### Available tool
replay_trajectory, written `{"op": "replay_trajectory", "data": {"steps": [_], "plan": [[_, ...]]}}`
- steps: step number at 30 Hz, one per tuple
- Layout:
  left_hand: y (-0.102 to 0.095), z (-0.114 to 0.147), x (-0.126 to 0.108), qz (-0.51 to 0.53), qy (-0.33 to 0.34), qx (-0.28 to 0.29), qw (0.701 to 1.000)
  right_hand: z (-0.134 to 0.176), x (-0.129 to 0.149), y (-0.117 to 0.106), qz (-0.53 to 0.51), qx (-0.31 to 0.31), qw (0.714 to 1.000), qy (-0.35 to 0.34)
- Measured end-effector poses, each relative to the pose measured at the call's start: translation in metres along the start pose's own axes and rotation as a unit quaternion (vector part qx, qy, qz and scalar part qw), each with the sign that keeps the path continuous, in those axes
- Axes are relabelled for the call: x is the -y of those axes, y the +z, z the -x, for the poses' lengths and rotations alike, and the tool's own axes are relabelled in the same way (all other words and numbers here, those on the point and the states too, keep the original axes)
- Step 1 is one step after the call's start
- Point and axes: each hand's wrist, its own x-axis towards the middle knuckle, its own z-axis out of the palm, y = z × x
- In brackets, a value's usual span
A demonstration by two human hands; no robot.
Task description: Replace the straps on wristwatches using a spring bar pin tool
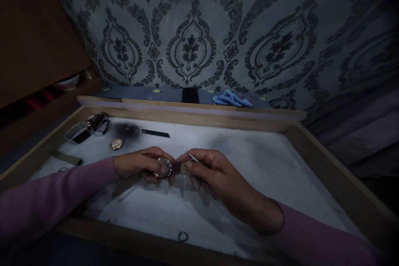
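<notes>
My left hand (146, 164) is closed around a round, silver-rimmed wristwatch (164, 169), its thumb lying over the face. A brownish strap (126, 185) hangs out below that hand to the left. On the watch's other side, my right hand (212, 170) pinches a strap piece (183, 169) close to the case. Between the same fingers a thin, pointed metal tool (192, 156) sticks up toward the upper left; its exact kind is unclear. Whether the right strap piece is joined to the case cannot be made out.
A shallow wooden-rimmed tray (199, 117) surrounds the work. Inside it lie a dark blade (156, 133), a gold watch case (116, 144), a square-faced watch (81, 136), another watch (99, 124), a loose strap (66, 158) and a dark ring (183, 236). Behind is a blue cloth (232, 99).
</notes>
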Motion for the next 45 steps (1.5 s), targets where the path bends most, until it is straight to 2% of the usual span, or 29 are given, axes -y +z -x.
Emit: {"op": "replay_trajectory", "data": {"steps": [8, 20, 29, 45], "plan": [[-0.002, 0.000, 0.003, -0.015, 0.001, -0.002, 1.000, 0.000, -0.006, -0.003, 0.015, -0.002, 1.000, -0.014], [0.002, 0.000, 0.002, -0.115, 0.005, -0.053, 0.992, 0.006, -0.005, -0.005, 0.112, 0.007, 0.987, -0.119], [0.011, 0.001, 0.003, -0.136, 0.007, -0.059, 0.989, 0.005, -0.007, -0.005, 0.131, 0.003, 0.982, -0.134], [0.014, 0.001, 0.003, -0.131, 0.022, -0.059, 0.989, 0.008, -0.010, -0.003, 0.144, 0.011, 0.979, -0.144]]}}
